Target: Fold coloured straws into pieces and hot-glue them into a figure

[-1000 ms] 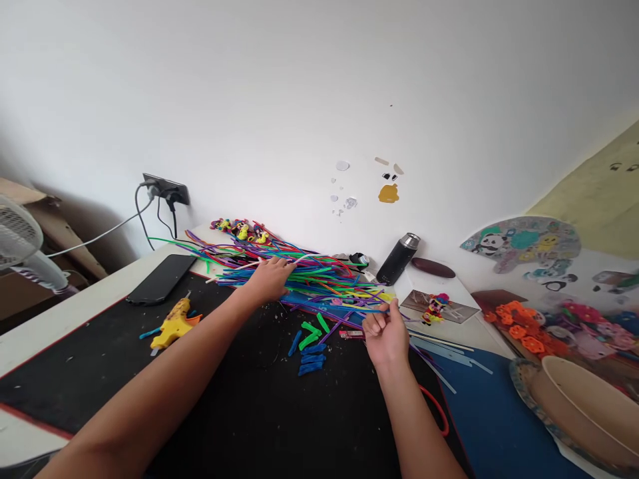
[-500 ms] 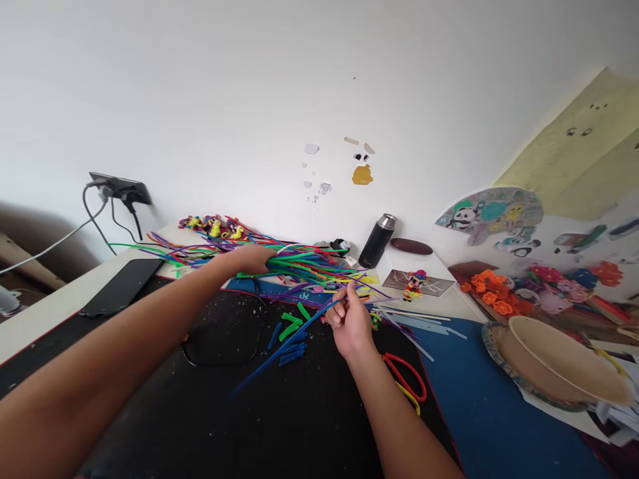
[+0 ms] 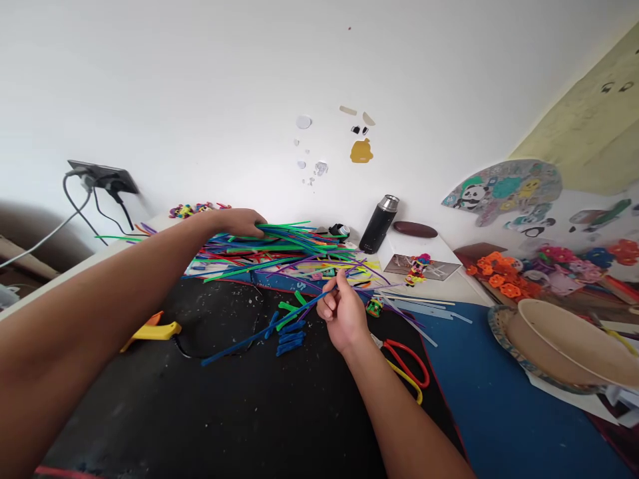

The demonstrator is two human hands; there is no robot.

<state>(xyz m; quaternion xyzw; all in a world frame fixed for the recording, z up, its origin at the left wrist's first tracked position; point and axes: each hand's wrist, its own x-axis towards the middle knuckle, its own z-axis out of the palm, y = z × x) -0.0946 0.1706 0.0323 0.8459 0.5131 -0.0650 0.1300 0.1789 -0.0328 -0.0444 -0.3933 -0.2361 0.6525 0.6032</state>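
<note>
My right hand [image 3: 344,313] is closed around a long blue pipe cleaner [image 3: 249,340], which slants down to the left over the black mat. My left hand [image 3: 244,223] reaches to the back of the desk and is closed on a bunch of green and blue pipe cleaners [image 3: 294,238]; most of its fingertips are hidden. Beneath the blue pipe cleaner lie short blue pieces [image 3: 290,340] and short green pieces [image 3: 289,309]. Red-and-yellow-handled scissors [image 3: 407,362] rest beside my right forearm.
Behind my right hand stand a black flask [image 3: 378,226] and a small colourful figure [image 3: 417,270]. A yellow-handled tool [image 3: 158,330] with a cord lies on the black mat [image 3: 239,426] near my left forearm. At right is a beige bowl [image 3: 564,339].
My left hand has lifted slightly and shifted left with the bunch, spreading the pipe cleaners. My right hand still holds the blue one. The view has tilted, uncovering the yellow-handled tool.
</note>
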